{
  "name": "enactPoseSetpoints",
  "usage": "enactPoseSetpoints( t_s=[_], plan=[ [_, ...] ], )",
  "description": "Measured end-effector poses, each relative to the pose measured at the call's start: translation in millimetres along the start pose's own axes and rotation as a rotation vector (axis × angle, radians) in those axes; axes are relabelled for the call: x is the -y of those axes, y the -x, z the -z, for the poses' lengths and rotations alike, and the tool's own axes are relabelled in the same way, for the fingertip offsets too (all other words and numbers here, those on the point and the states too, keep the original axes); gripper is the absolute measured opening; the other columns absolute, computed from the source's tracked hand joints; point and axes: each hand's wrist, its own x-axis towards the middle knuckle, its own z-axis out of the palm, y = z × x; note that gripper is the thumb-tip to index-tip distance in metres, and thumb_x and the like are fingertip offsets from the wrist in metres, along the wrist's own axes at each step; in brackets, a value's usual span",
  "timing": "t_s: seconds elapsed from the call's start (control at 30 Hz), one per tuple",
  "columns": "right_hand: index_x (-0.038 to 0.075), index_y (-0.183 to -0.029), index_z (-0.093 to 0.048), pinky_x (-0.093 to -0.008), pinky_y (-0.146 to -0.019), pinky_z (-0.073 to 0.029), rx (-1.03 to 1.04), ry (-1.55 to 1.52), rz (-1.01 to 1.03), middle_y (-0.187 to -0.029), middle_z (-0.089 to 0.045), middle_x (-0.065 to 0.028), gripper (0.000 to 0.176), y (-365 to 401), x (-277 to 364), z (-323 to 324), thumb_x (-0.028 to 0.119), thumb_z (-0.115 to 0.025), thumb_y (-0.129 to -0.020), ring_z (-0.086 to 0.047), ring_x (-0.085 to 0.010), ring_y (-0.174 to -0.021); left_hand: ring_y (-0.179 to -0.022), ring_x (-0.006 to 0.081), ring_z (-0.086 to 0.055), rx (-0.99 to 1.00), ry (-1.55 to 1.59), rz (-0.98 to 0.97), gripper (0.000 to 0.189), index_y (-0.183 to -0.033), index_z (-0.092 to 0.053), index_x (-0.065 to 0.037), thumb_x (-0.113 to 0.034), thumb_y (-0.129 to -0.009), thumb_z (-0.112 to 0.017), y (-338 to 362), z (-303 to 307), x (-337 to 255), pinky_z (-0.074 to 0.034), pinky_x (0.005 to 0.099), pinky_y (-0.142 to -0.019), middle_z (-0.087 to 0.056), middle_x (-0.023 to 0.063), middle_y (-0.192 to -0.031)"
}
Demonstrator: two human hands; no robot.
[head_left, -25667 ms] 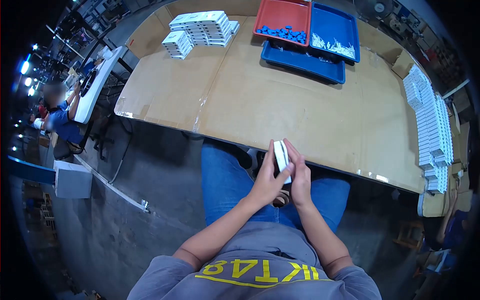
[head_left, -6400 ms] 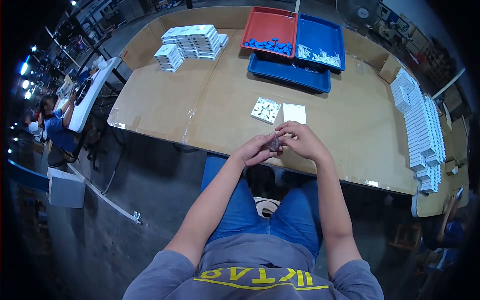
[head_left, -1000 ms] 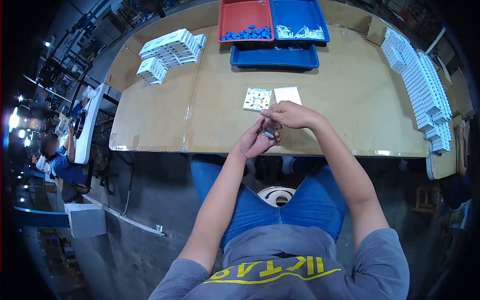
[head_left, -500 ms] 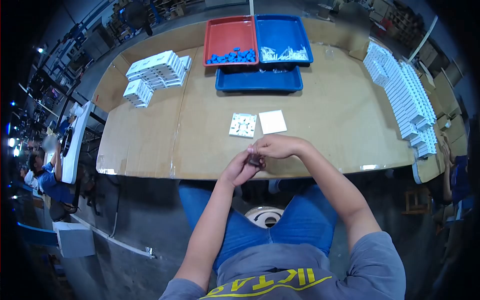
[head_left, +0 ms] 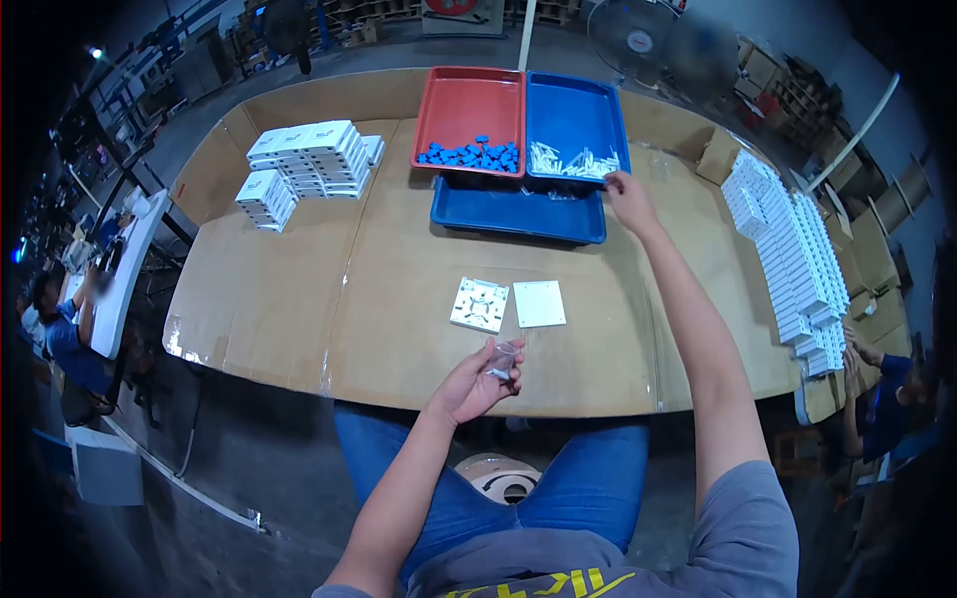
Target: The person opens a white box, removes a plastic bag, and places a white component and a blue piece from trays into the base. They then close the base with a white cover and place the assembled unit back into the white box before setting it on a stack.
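Note:
My left hand is closed around a small clear plastic bag, its mouth up, with something whitish near the bottom. My right hand is at the front right corner of the blue tray, fingertips drawn together; whatever they may hold is too small to make out. Slim white plastic pieces lie along that tray's near side. Just beyond my left hand, a white square plate with a molded pattern lies beside a plain white square plate.
A red tray with blue plastic parts adjoins the blue one. In front sits a lower blue tray. White boxes are stacked at left, and long rows of white pieces at right. People work at both sides.
My right hand has left my left hand and reached forward and right to the blue tray's corner. The left hand keeps the bag, now more visible. The camera view has tilted up.

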Motion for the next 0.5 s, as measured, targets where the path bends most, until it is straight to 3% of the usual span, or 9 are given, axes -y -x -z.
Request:
enactPoseSetpoints(
  t_s=[0.1, 0.2, 0.5],
  plan=[
    [0.008, -0.115, -0.075, -0.0448, -0.088, -0.056, -0.046, 0.369, -0.004, -0.108, -0.074, -0.0217, 0.025, -36, -2, 19, 0.007, -0.060, -0.095, -0.072, -0.0362, -0.099, -0.097, 0.0177, -0.063, 0.020, 0.020, -0.002, 0.054, -0.146, -0.052, -0.003, -0.045, -0.112, -0.047, -2, 0, 0, -0.052, 0.0385, -0.093, -0.065, 0.0069, -0.117],
    [0.011, -0.112, -0.077, -0.0507, -0.088, -0.055, -0.035, 0.522, 0.124, -0.109, -0.072, -0.0233, 0.025, -67, -29, 24, 0.009, -0.059, -0.094, -0.069, -0.0425, -0.102, -0.097, 0.0173, -0.062, -0.003, 0.019, -0.003, 0.055, -0.147, -0.052, -0.003, -0.044, -0.112, -0.048, -1, -5, -1, -0.052, 0.0372, -0.092, -0.065, 0.0067, -0.117],
    [0.018, -0.107, -0.079, -0.0508, -0.093, -0.054, 0.041, 0.848, 0.258, -0.111, -0.074, -0.0086, 0.024, -87, -46, 5, 0.011, -0.064, -0.090, -0.067, -0.0327, -0.115, -0.101, 0.0205, -0.061, 0.023, 0.042, 0.023, 0.056, -0.149, -0.049, -0.003, -0.044, -0.111, -0.047, -3, -2, -3, -0.051, 0.0399, -0.096, -0.063, 0.0084, -0.122]
  ],
)
